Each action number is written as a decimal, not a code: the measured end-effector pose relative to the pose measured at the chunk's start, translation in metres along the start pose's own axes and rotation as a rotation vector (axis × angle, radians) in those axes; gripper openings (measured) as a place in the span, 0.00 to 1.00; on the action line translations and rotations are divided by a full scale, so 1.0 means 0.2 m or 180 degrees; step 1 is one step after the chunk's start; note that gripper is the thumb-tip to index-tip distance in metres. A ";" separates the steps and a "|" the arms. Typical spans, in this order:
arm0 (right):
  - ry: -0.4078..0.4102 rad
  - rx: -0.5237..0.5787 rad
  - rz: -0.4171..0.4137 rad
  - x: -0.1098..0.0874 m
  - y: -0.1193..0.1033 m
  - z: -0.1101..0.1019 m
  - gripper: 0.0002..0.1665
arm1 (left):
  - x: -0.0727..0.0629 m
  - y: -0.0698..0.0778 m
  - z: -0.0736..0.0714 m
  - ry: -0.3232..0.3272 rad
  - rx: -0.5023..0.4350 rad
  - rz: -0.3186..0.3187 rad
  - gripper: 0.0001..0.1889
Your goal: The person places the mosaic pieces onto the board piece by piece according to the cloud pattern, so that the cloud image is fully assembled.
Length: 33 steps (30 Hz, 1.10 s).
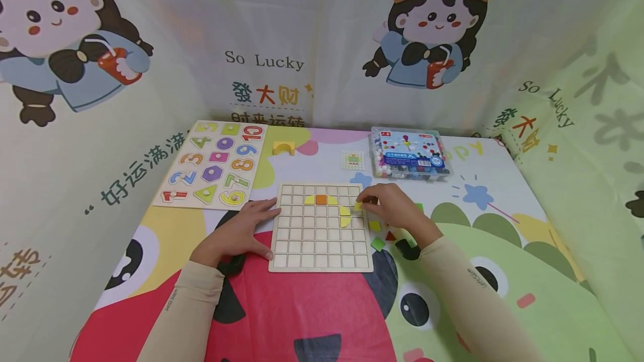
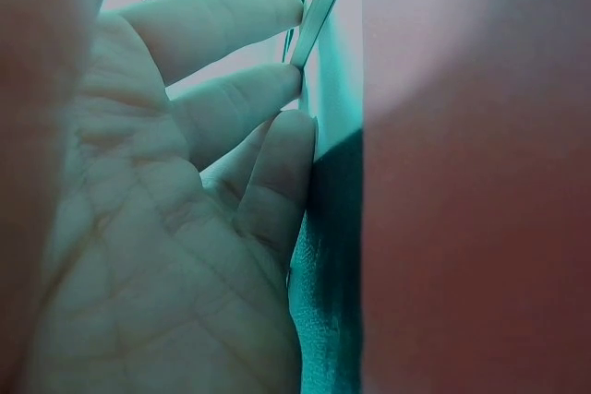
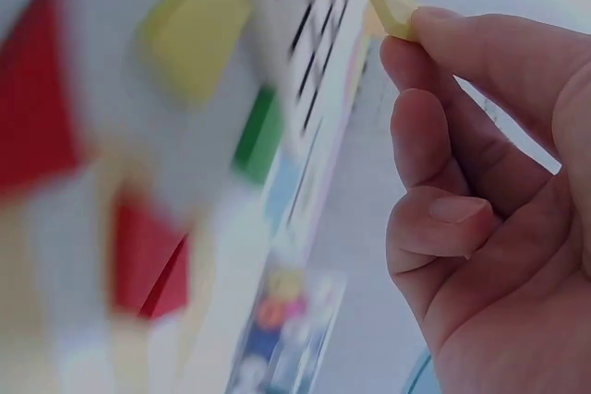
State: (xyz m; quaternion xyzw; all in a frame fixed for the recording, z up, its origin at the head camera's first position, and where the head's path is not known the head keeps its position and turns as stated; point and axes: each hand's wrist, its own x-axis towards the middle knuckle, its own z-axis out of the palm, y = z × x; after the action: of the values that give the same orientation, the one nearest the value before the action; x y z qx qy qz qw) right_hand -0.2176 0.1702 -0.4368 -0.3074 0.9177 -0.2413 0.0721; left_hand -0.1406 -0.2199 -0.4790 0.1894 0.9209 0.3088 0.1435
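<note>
A yellow piece (image 3: 391, 10) is pinched between the thumb and a finger of the right hand (image 1: 394, 205), at the right side of the grid board (image 1: 296, 248). Set on the grid board are an orange square (image 1: 321, 199) and four yellow pieces (image 1: 345, 222); most cells are bare. Loose pieces (image 1: 377, 244) lie right of the grid board, some perhaps hidden by the forearm and blurred in the wrist view. The left hand (image 1: 240, 230), fingers spread, touches the grid board's left edge. Behind the grid board, a patterned card's (image 1: 353, 160) details are too small to make out.
</note>
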 end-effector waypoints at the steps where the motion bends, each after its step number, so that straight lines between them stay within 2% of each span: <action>1: -0.0015 0.0012 -0.0022 0.02 -0.02 0.01 0.09 | 0.00 0.00 0.00 0.0004 0.0007 0.0002 0.57; 8: -0.0200 0.0274 -0.0126 0.17 -0.15 0.07 0.07 | 0.00 0.00 0.00 0.0005 -0.0012 0.0004 0.57; 15: -0.0400 0.0456 -0.0210 0.30 -0.26 0.18 0.07 | 0.00 -0.01 0.00 -0.0024 -0.0009 -0.0020 0.57; 23: -0.0326 0.0315 -0.0231 0.39 -0.35 0.30 0.04 | 0.01 -0.01 0.00 -0.0027 0.0005 -0.0027 0.56; 33: -0.0325 -0.0063 -0.0217 0.44 -0.44 0.35 0.08 | 0.00 -0.01 0.00 -0.0027 0.0007 0.0001 0.57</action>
State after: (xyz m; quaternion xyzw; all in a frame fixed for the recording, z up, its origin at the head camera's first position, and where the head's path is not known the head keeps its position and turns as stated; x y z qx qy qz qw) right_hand -0.2217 0.0285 -0.4535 -0.3511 0.9041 -0.2186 0.1075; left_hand -0.1419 -0.2210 -0.4805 0.1911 0.9206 0.3070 0.1472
